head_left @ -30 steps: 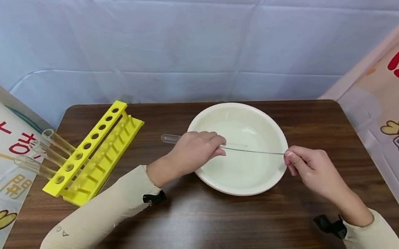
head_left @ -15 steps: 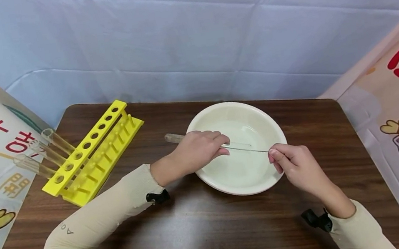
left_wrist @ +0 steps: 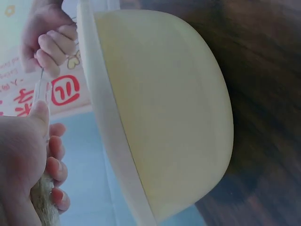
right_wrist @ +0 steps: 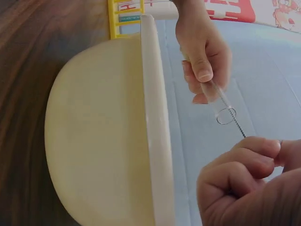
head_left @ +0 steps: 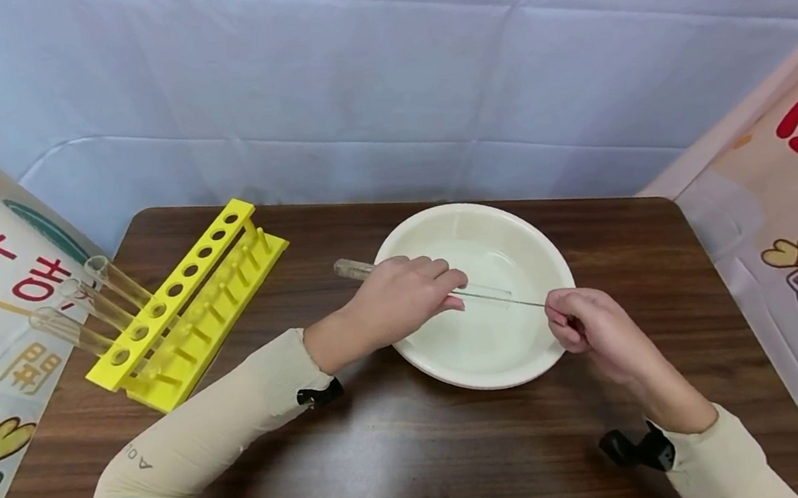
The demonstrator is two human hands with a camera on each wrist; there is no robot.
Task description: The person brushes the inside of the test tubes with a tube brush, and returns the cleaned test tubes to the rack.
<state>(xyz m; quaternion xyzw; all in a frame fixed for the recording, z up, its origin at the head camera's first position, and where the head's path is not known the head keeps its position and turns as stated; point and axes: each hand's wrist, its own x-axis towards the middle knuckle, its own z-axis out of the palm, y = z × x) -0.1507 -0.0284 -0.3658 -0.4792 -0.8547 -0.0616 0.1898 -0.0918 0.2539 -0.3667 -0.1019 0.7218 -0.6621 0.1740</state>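
Observation:
Over the white basin (head_left: 492, 382), my left hand (head_left: 405, 294) grips a clear glass test tube (head_left: 352, 269), whose rounded end sticks out to the left. A test tube brush (left_wrist: 44, 200) is inside the tube, its pale bristles filling the rounded end. In the right wrist view, the twisted wire handle (right_wrist: 240, 128) comes out through the tube's open mouth. My right hand (head_left: 594, 328) pinches the far end of that wire with curled fingers, above the basin's right rim. The middle of the tube is hidden inside my left hand.
A yellow test tube rack (head_left: 276, 244) stands at the left of the brown wooden table (head_left: 412, 466). Three test tubes (head_left: 69, 328) lean in its near holes, with bare pegs along its side. Pale cloth (head_left: 376, 75) hangs behind the table.
My right hand has moved left towards the tube, then slightly back right. The brush has slid deeper, with bristles now showing in the rounded end. My left hand has shifted slightly right.

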